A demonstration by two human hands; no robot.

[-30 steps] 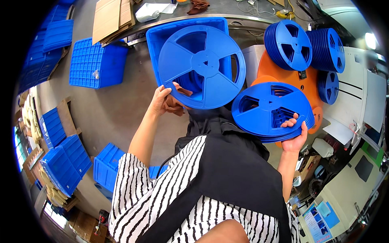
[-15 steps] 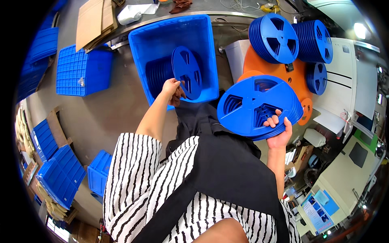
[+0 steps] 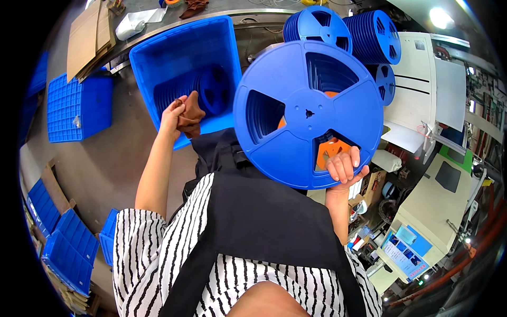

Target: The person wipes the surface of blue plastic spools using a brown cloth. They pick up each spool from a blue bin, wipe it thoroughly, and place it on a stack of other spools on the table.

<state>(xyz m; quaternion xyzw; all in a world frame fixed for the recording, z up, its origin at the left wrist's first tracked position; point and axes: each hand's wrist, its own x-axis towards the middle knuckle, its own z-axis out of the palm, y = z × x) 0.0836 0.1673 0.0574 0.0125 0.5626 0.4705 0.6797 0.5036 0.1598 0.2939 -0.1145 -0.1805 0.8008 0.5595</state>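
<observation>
A thick stack of blue slotted reels point(image 3: 296, 108) is raised in front of my body, its round face turned toward me. My right hand point(image 3: 346, 168) grips its lower right edge, fingers hooked through a cut-out. Pinched in my left hand point(image 3: 171, 117) is a crumpled brown cloth point(image 3: 191, 113). That hand is over the near side of a blue plastic bin point(image 3: 138, 68). Inside the bin, more blue reels point(image 3: 214, 90) stand on edge in a row, partly behind the cloth.
More stacked reels point(image 3: 321, 26) stand beyond the raised stack, which hides most of the orange plate point(image 3: 334, 149). A blue crate point(image 3: 79, 108) stands at the left, with cardboard sheets point(image 3: 87, 39) on the bench point(image 3: 208, 8) above it. A white machine point(image 3: 414, 68) is at the right.
The reel stack has risen and tilted to face me squarely. My left hand has come back from the front reel in the bin, and the brown cloth now shows plainly in it.
</observation>
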